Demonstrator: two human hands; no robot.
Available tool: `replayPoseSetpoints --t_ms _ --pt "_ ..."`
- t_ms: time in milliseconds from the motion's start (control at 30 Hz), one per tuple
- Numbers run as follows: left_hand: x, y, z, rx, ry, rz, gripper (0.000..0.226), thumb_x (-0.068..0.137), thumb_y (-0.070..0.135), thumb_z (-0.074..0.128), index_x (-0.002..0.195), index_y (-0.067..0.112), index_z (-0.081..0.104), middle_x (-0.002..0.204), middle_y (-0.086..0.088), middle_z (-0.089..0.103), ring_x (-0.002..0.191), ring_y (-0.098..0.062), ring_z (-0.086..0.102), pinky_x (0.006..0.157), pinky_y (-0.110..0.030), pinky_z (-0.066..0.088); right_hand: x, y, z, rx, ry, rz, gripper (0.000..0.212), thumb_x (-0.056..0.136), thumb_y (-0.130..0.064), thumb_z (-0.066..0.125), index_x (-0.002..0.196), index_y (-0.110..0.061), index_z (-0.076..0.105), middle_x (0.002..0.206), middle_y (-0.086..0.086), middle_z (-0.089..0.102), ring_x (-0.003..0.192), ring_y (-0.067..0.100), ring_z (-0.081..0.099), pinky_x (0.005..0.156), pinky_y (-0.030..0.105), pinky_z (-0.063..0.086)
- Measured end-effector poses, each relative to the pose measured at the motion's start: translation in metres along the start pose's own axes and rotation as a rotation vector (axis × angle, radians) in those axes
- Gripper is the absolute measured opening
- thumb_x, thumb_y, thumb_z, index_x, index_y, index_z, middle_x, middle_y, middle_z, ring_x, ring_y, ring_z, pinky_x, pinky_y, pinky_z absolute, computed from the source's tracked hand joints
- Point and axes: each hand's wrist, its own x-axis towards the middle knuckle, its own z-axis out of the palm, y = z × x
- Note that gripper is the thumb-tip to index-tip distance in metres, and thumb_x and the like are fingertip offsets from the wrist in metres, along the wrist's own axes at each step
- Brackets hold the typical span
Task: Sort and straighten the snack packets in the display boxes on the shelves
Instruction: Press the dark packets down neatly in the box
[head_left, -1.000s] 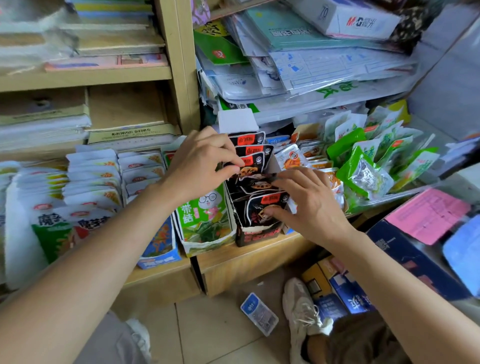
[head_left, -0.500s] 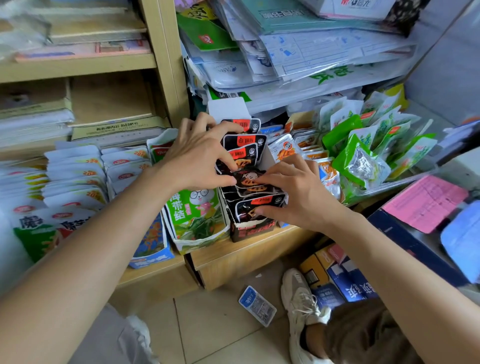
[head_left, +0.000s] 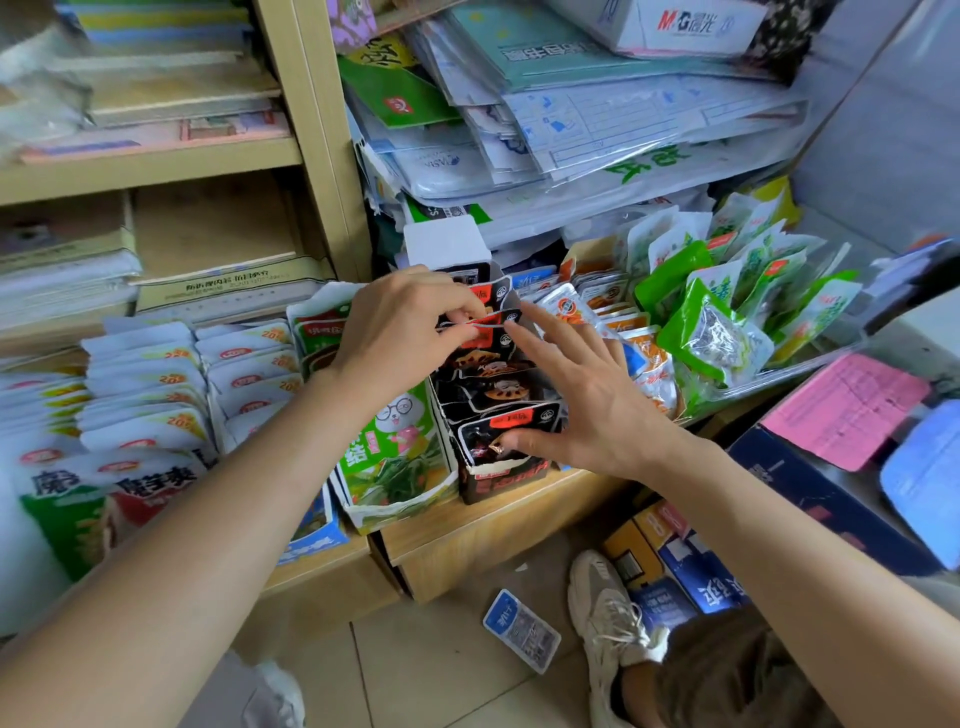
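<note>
Now we're mid-straightening the black packets (head_left: 496, 410) at the shelf's front edge: left hand (head_left: 400, 332) pinches one, right hand (head_left: 587, 400) splayed, steadying. Next, square the row.

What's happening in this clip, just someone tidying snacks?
Yes. A person crouches at a low shelf, working on a box of black packets. The left hand pinches the top of one packet near the back of the row; the right hand is spread open, thumb against the front packet. One blue packet lies on the floor.
</note>
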Motion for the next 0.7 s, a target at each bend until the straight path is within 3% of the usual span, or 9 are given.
replayPoseSetpoints --t_ms 100,200,300,367,433,567,633,700 --pt "0.003 -0.001 0.002 0.084 0.020 -0.034 0.015 0.075 0.043 0.085 0.077 0.030 0.077 0.066 0.013 0.067 0.070 -0.015 0.062 0.071 -0.030 0.044 0.004 0.000 -0.001 -0.086 -0.045 0.014 0.103 0.075 -0.091 0.037 0.156 -0.029 0.029 0.161 -0.012 0.027 0.130 0.023 0.036 0.099 0.052 0.033" --pt "0.001 -0.004 -0.002 0.161 -0.028 -0.011 0.024 0.077 0.054 0.079 0.078 0.030 0.079 0.066 0.011 0.066 0.068 -0.016 0.059 0.070 -0.028 0.033 0.004 0.001 -0.002 -0.160 -0.072 0.031 0.102 0.076 -0.092 0.032 0.157 -0.028 0.026 0.153 -0.010 0.044 0.125 0.023 0.041 0.095 0.049 0.033" --pt "-0.005 -0.008 -0.009 0.012 0.006 0.040 0.019 0.086 0.036 0.078 0.099 0.024 0.079 0.089 0.006 0.064 0.075 -0.016 0.061 0.068 -0.028 0.044 0.002 -0.001 -0.002 -0.151 -0.042 0.035 0.102 0.077 -0.091 0.033 0.155 -0.025 0.032 0.149 -0.008 0.046 0.123 0.023 0.041 0.096 0.047 0.033" --pt "-0.009 -0.010 -0.012 -0.083 0.099 0.006 0.028 0.088 0.022 0.076 0.116 0.018 0.073 0.105 0.001 0.058 0.083 -0.013 0.062 0.072 -0.026 0.053 0.002 -0.002 -0.003 -0.145 -0.001 0.013 0.101 0.077 -0.091 0.037 0.152 -0.024 0.037 0.147 -0.005 0.042 0.123 0.023 0.040 0.097 0.047 0.035" --pt "-0.007 -0.014 -0.011 -0.063 0.116 -0.034 0.039 0.086 0.017 0.078 0.124 0.016 0.070 0.108 -0.001 0.063 0.085 -0.008 0.058 0.077 -0.026 0.054 0.004 -0.003 -0.004 -0.142 0.024 -0.022 0.101 0.077 -0.089 0.043 0.153 -0.025 0.033 0.154 -0.002 0.032 0.130 0.025 0.036 0.102 0.048 0.034" --pt "0.005 -0.012 -0.009 -0.046 0.067 -0.096 0.023 0.083 0.016 0.081 0.105 0.021 0.080 0.086 0.003 0.074 0.071 -0.005 0.053 0.074 -0.027 0.050 0.011 -0.003 -0.007 -0.126 -0.066 -0.018 0.106 0.075 -0.090 0.046 0.159 -0.033 0.015 0.167 -0.006 0.006 0.146 0.028 0.019 0.113 0.054 0.023" --pt "0.011 -0.012 -0.010 -0.071 0.025 -0.119 0.016 0.081 0.016 0.082 0.095 0.024 0.082 0.084 0.006 0.075 0.063 0.000 0.051 0.073 -0.026 0.051 0.015 -0.002 -0.010 -0.117 -0.117 0.001 0.108 0.072 -0.092 0.045 0.159 -0.037 0.011 0.167 -0.008 0.008 0.146 0.028 0.017 0.114 0.055 0.020" --pt "0.015 -0.015 -0.013 -0.084 -0.065 -0.122 0.014 0.081 0.019 0.082 0.091 0.028 0.082 0.084 0.009 0.075 0.062 0.005 0.052 0.072 -0.027 0.051 0.018 -0.001 -0.012 -0.129 -0.109 -0.005 0.108 0.069 -0.094 0.045 0.157 -0.037 0.018 0.162 -0.009 0.021 0.140 0.025 0.026 0.111 0.052 0.025"
